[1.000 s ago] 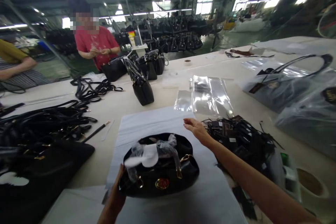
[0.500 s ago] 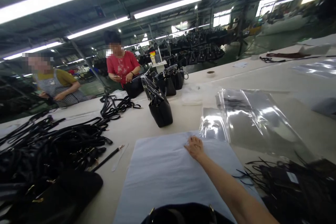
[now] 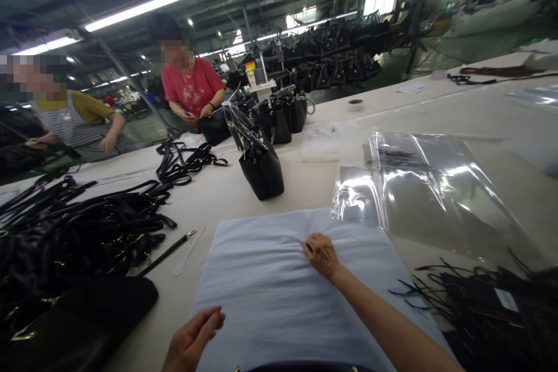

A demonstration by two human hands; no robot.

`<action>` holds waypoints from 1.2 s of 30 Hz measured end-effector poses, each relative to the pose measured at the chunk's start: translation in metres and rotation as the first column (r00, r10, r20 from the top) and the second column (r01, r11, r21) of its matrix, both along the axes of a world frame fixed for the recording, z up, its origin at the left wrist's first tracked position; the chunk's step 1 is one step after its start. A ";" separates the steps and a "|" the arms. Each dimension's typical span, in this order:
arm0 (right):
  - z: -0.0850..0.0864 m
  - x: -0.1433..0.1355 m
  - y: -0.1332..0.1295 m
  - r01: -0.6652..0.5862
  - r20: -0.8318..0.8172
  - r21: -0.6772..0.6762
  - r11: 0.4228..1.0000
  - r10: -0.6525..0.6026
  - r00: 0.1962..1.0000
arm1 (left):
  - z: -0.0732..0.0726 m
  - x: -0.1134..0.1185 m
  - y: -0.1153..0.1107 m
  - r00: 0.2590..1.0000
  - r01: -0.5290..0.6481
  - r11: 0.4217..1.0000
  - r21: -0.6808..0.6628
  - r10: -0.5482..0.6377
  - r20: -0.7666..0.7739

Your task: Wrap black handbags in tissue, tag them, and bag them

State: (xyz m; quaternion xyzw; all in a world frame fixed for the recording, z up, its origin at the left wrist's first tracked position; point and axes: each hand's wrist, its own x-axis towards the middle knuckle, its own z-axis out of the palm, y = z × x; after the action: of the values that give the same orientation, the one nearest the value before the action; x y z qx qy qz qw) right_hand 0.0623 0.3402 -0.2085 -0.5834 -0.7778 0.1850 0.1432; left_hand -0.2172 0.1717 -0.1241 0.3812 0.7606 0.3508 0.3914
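A pale dust-bag sheet (image 3: 279, 279) is being pinched flat by the right hand (image 3: 320, 254), left hand (image 3: 192, 342) hovering loosely curled and empty, black handbag (image 3: 300, 368) not yet wrapped.

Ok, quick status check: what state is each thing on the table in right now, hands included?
Right hand: palm down, fingers pinching the white sheet.
Left hand: open, holding nothing, at the sheet's near edge.
White sheet: spread flat, wrinkled at the right hand.
Clear plastic bags: flat, empty.
Black handbag: upright, handles up.
Black straps: loose, tangled pile.
Tags: heaped.
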 end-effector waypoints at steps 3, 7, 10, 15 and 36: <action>0.006 0.002 0.018 0.030 0.016 -0.095 0.995 -0.028 0.999 | -0.006 0.018 0.043 0.930 0.327 0.945 -0.010 -0.324 -0.172; 0.016 0.006 0.053 0.072 0.039 -0.203 0.977 -0.065 0.997 | -0.027 0.049 0.063 0.570 0.697 0.682 -0.220 -0.714 -0.407; 0.021 0.008 0.070 0.059 0.052 -0.256 0.965 -0.047 0.998 | -0.033 0.064 0.062 0.342 0.708 0.530 -0.468 -0.836 -0.430; 0.020 0.010 0.065 0.029 0.052 -0.280 0.959 -0.015 0.999 | -0.025 0.071 0.057 0.306 0.657 0.500 -0.565 -0.861 -0.406; 0.032 0.013 0.069 0.096 0.129 -0.201 0.975 -0.071 0.989 | -0.024 0.074 0.055 0.292 0.616 0.482 -0.623 -0.874 -0.387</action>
State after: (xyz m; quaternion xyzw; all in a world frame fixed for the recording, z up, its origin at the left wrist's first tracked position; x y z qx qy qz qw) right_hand 0.0752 0.4091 -0.1768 -0.6374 -0.7364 0.2229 0.0423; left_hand -0.1431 0.2269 -0.1479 0.7148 0.6176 -0.1853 0.2708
